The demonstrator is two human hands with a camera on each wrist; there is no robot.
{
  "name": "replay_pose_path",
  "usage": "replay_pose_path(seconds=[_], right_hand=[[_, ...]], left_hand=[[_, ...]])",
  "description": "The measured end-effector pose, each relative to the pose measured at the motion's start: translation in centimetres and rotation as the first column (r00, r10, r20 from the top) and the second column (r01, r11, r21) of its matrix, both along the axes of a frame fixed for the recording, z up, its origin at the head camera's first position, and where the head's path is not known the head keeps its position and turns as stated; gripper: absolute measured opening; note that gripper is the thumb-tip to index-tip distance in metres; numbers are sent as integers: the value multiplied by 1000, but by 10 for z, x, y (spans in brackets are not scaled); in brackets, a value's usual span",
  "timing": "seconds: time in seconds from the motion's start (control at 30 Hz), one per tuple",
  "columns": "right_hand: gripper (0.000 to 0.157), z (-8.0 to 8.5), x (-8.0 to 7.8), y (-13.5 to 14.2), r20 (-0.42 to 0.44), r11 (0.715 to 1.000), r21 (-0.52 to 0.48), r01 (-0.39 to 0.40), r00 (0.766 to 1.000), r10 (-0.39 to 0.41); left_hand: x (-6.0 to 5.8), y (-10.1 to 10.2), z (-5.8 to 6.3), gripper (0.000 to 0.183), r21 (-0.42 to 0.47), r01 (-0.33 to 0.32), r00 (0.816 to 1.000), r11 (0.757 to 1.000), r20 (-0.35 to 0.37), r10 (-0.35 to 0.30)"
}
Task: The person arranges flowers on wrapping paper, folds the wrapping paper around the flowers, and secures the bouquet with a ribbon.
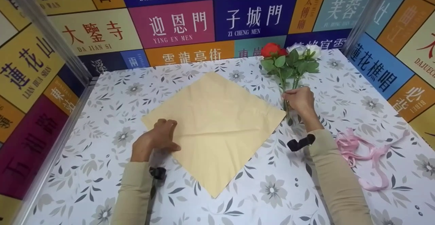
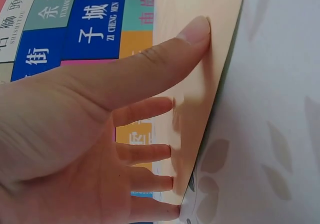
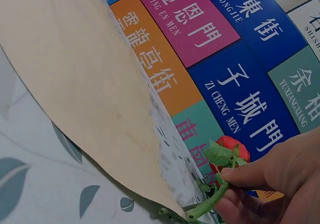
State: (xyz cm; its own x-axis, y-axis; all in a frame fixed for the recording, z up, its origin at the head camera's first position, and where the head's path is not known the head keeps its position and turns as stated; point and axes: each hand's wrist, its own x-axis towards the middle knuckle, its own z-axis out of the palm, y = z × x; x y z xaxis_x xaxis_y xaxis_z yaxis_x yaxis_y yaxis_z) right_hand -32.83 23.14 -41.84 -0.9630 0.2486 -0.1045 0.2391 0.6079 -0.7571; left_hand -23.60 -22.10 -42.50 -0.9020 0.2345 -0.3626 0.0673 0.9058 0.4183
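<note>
A square sheet of tan paper (image 1: 217,113) lies on the table with its corners pointing near, far and sideways; a crease crosses its middle. The fingertips and thumb of my left hand (image 1: 156,138) touch the sheet near its left corner, fingers spread and grasping nothing. Beyond the right corner, my right hand (image 1: 302,101) pinches the green stem (image 3: 212,201) of a red rose (image 1: 272,50) between thumb and fingers. Beside that rose lie white flowers (image 1: 311,51) with green leaves; whether their stems are also in the grip, I cannot tell.
A tangled pink ribbon (image 1: 360,150) lies right of my right forearm. The tabletop wears a white floral cover (image 1: 272,191). Panels with coloured sign prints (image 1: 173,24) enclose the back and both sides.
</note>
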Motion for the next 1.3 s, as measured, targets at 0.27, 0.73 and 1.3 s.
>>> replay_pose_path(seconds=[0.27, 0.73, 1.3], right_hand=[[38, 11, -3, -4, 39, 969, -246, 36, 999, -27], [43, 22, -12, -52, 80, 866, -499, -23, 994, 73], [35, 32, -7, -129, 66, 798, -591, -117, 979, 192]], left_hand=[[-3, 2, 1, 94, -70, 18, 1000, 997, 9, -17], [-1, 1, 0, 93, -58, -8, 1000, 998, 10, 9], [-2, 3, -2, 90, -121, 72, 997, 990, -19, -74]])
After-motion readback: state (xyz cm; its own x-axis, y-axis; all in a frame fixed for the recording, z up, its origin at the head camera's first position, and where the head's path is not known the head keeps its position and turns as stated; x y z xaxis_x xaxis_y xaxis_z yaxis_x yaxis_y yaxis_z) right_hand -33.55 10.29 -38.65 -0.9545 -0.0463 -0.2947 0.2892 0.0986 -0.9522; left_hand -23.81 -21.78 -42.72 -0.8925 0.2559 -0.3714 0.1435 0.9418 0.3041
